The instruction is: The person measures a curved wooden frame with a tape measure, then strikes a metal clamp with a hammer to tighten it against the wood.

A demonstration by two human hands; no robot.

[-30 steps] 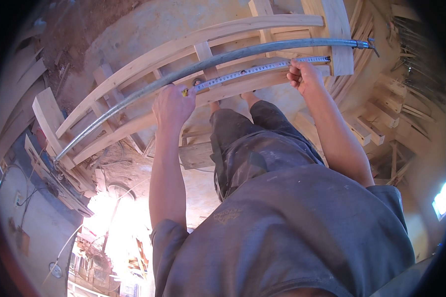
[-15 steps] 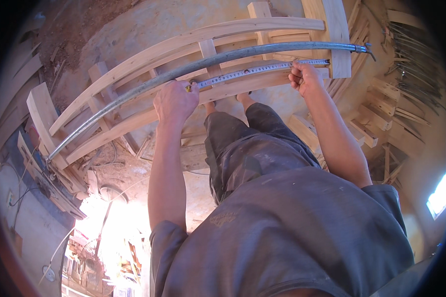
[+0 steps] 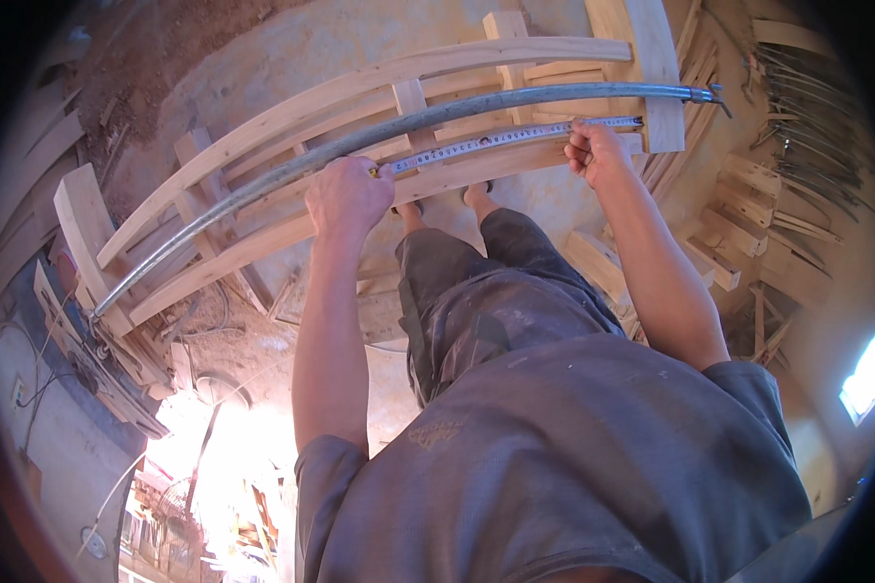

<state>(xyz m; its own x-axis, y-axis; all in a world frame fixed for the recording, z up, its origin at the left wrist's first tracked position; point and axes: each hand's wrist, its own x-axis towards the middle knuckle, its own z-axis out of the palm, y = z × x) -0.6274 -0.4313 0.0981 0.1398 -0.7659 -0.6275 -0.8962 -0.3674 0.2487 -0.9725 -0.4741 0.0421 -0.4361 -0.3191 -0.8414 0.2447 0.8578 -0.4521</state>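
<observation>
A long wooden frame (image 3: pixel 544 148) of pale rails and cross-pieces spans the far side before me. Along it a tape measure (image 3: pixel 486 142) is pulled out, its white blade reaching right to the end post (image 3: pixel 663 78). My left hand (image 3: pixel 350 199) is closed round the tape's case, of which only a bit of yellow shows. My right hand (image 3: pixel 598 154) is curled, fingertips against the blade a little short of the post; what it pinches, if anything, is hidden. Just beyond the tape lies a long metal bar clamp (image 3: pixel 408 122), its screw handle past the post.
My legs stand close to the frame's near rail. Wooden blocks (image 3: pixel 739 228) are stacked at the right, by a row of thin rods or clamps (image 3: pixel 817 126). At lower left are a standing fan (image 3: pixel 180 500), cables and a wall socket (image 3: pixel 17 391).
The view has shifted slightly. Both hands keep their places along the tape, and the frame and bar clamp lie as before.
</observation>
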